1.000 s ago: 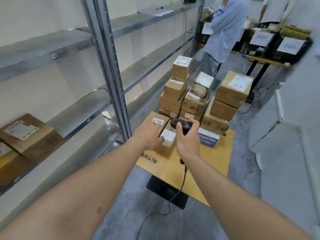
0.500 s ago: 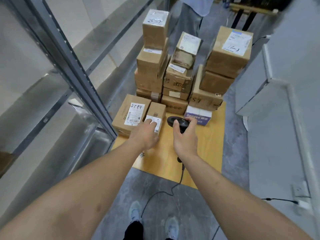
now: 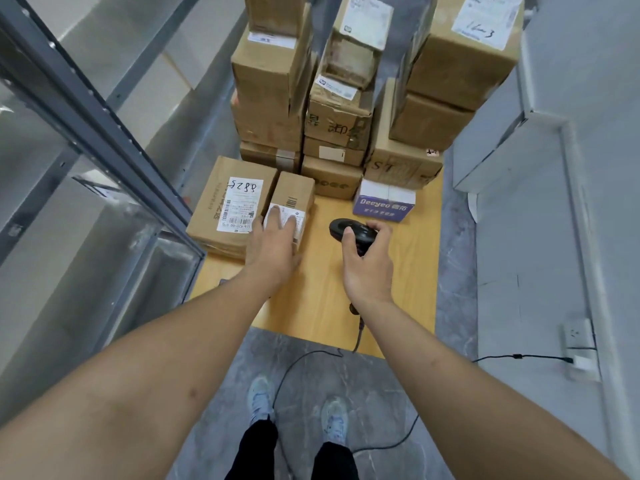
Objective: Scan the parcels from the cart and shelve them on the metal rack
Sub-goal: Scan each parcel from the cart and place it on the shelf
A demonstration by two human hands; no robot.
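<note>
Grey marble-look floor w/ a flat wooden cart deck as our counter, grey metal rack along its left. We take the tall stack of brown cardboard parcels at the deck's far end as landmark.

Change vs a sec ago: view has tipped down and closed in; the small brown cardboard parcel with white label, just in front of the stack's left part, hasn't left the deck. Left hand lies on top of it, fingers straight over the label, grip not closed round it. Right hand, in front of the stack's middle, is clenched on the black corded barcode scanner. We judge: scan is about to happen or only just done, shelving not started.

Hard to see: fingers cover much of the label; no scan beam visible, so can't tell if it read. Stack top cut off by frame edge. Scanner cable end runs out of sight. Rack shelves mostly blurred.
</note>
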